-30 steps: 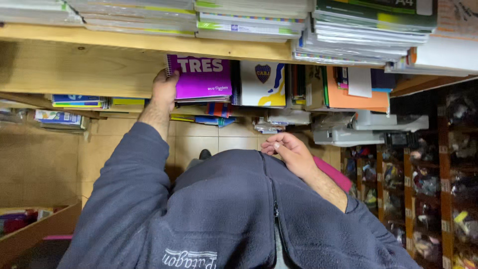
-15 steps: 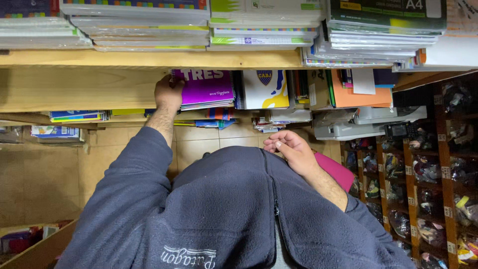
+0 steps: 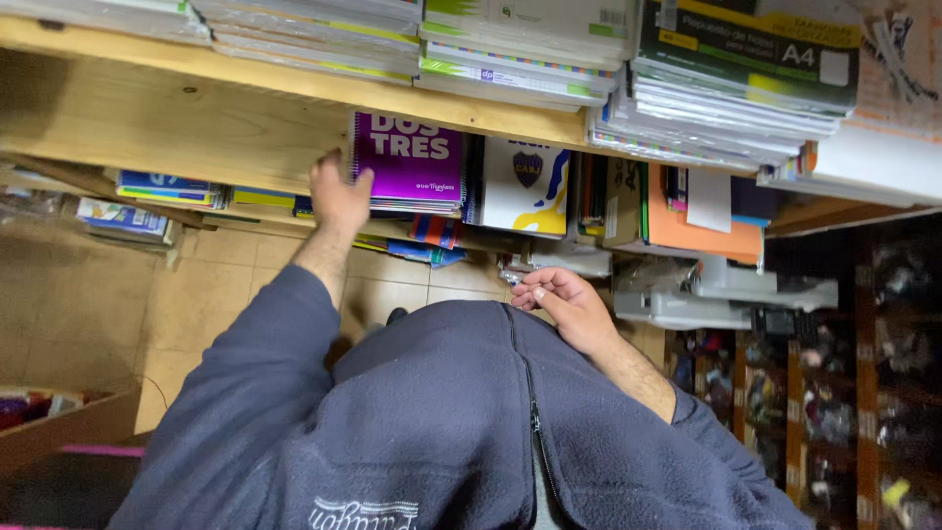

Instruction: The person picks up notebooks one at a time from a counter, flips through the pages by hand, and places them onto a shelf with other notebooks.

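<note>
From the head view, the purple notebook (image 3: 409, 162) now sticks further out past the front edge of the wooden shelf (image 3: 147, 123) than a moment ago, so it seems to be coming off its stack; the left hand (image 3: 339, 191) grips its spiral-bound left edge; the right hand (image 3: 561, 302) hangs loosely curled and empty near the chest, well apart from the notebook, below the white-and-blue notebook (image 3: 525, 186).
</note>
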